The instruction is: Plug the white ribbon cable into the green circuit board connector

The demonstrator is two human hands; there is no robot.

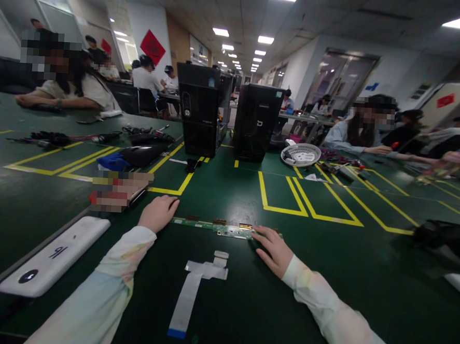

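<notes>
A long, narrow green circuit board (232,231) lies crosswise on the dark green table. My left hand (158,213) rests at its left end, palm down, its fingers low and close to the board's tip. At the right end, my right hand (274,250) is open with its fingers apart, the fingertips touching or just over the board. Nearer to me lies a flat white ribbon cable (186,301) with a blue end, and a bent, connector-like piece at its top.
A white power-bank-like device (55,255) lies at the left beside a phone-like item (137,191). Two black computer towers (200,110) (257,123) stand at the back. A white basket (300,154), cables (52,139) and yellow tape outlines are farther off. People sit around the tables.
</notes>
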